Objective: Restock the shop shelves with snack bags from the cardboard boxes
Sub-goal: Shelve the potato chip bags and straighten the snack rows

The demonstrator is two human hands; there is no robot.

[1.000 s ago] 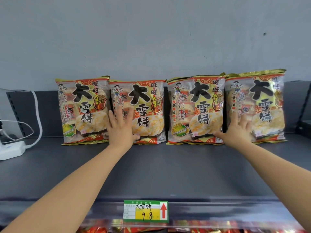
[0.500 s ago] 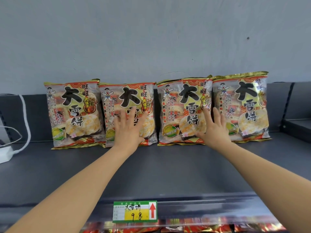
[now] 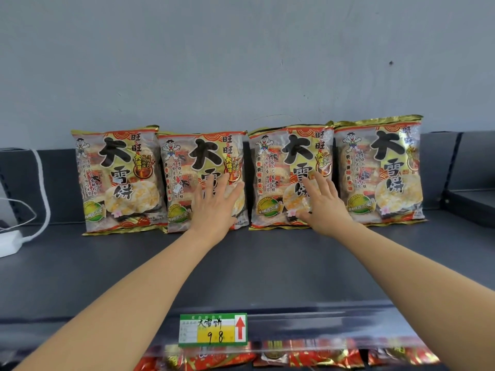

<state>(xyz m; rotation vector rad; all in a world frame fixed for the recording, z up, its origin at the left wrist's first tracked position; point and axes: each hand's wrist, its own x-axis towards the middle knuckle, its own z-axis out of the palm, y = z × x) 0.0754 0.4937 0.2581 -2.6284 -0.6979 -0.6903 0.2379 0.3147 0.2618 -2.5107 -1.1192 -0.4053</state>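
Grey wall [image 3: 241,62] rose behind a dark shelf [image 3: 267,263] spanning the middle of the frame, where four snack bags [image 3: 117,180] stood upright in a row at its back, glossy gold-and-red packs showing pale rice crackers. Both hands lay flat with straight fingers, gripping nothing: the left hand [image 3: 214,207] pressed the second bag [image 3: 184,167], the right hand [image 3: 321,207] the third bag [image 3: 276,167]. Gentle, even pressure would likely square them without cracking the contents. A price tag [image 3: 213,330] sat at lower centre.
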